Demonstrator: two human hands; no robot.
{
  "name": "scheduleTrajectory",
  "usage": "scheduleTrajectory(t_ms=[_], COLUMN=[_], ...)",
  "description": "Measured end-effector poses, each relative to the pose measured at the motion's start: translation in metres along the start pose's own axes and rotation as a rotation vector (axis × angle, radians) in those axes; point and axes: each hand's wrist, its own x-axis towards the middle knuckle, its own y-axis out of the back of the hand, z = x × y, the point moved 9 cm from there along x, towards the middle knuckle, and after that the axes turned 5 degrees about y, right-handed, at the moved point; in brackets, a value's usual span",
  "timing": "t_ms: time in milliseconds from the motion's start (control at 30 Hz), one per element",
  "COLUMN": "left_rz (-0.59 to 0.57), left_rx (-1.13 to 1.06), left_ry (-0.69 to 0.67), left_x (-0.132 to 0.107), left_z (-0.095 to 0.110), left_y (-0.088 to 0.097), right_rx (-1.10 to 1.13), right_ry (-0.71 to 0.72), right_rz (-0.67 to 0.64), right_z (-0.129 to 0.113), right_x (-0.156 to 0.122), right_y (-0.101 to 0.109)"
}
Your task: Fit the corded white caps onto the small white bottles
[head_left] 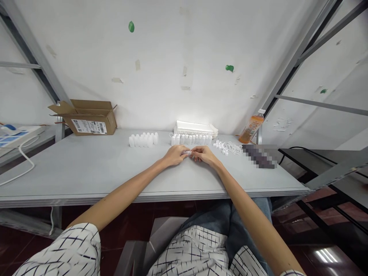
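Note:
Over the middle of the table, my left hand [174,155] is closed around a small translucent plastic bottle [186,152], which lies sideways and points to the right. The fingers of my right hand [203,154] pinch the right end of that bottle; whether a cap is between them cannot be made out. Just behind my hands stands a row of small white bottles [192,139]. A second group of small white bottles [143,140] is to the left. White caps [221,146] and a pile of white cords [234,148] lie to the right of my right hand.
A stack of white trays or sheets [197,127] is behind the bottle row. At the back left sits an open cardboard box [90,118]. An orange drink bottle [252,127] leans at the right, near a blurred dark item [260,156]. The table's front edge [184,195] runs below my forearms.

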Motion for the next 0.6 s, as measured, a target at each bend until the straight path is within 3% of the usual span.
scheduleTrajectory(t_ms=[600], left_rz=[-0.039], left_rx=[0.055], left_ry=[-0.017], left_x=[-0.008], left_z=[0.011], left_y=[0.002], right_rx=[0.087], right_ry=[-0.065], right_rz=[-0.042], right_z=[-0.003], right_x=[-0.004], right_y=[0.001])
